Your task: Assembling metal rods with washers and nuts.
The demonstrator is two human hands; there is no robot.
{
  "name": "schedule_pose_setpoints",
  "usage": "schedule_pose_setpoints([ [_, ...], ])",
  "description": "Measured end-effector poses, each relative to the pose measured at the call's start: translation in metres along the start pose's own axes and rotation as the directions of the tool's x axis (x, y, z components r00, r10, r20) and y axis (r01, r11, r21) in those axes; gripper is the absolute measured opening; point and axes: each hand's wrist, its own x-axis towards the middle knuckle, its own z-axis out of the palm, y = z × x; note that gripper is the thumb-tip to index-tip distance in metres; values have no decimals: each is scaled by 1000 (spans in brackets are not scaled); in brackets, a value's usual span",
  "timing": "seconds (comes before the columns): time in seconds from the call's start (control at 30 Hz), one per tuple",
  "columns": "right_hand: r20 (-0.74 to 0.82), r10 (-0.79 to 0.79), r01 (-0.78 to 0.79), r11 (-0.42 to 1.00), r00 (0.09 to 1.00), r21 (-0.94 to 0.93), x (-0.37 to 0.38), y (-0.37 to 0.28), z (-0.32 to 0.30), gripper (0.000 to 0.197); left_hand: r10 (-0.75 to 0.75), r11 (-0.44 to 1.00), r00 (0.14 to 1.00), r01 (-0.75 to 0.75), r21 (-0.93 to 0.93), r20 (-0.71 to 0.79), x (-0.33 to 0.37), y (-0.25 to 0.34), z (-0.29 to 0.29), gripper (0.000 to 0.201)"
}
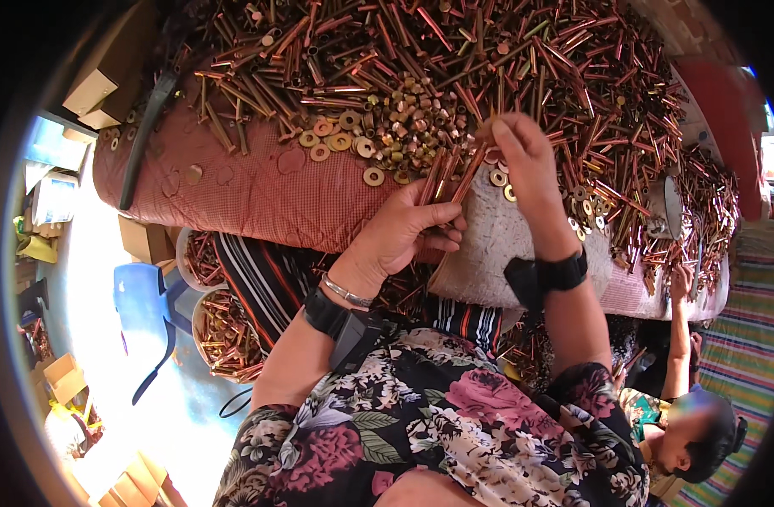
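Observation:
My left hand point(408, 226) is closed round several long copper-coloured bolts point(441, 176), which stand up side by side out of the fist. My right hand point(526, 156) is pinched at the upper end of the rightmost bolt; what lies between its fingertips is too small to make out. Just beyond the hands is a heap of small brass-coloured nuts point(416, 122). Loose washers point(343, 141) lie at its left edge, and more washers point(583, 203) are scattered right of my right wrist. A great pile of similar bolts point(344, 51) covers the far side.
A red checked cloth point(252, 190) and a pale cloth point(488, 253) cover the near edge of the work surface. Tubs of bolts point(226, 334) stand below at left, beside a blue plastic chair point(140, 304). At lower right a co-worker point(699, 431) reaches into the pile.

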Motion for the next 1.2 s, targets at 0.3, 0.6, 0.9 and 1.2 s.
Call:
schedule_pose_setpoints([
  [0.3,221,-592,201,-101,775,-974,90,-21,-8,21,-49,996,999,50,-72,17,6,-4,3,25],
  [0.6,227,-657,303,3,719,-953,93,-18,-27,22,-64,994,997,66,-90,35,-2,-12,19,22],
  [0.9,4,-642,442,523,767,-729,-55,-9,5,9,-20,999,1000,20,-41,-4,-2,-7,20,22],
  [1.2,90,-572,480,580,815,-658,-93,9,11,10,-12,997,998,17,77,-62,1,-16,21,22],
])
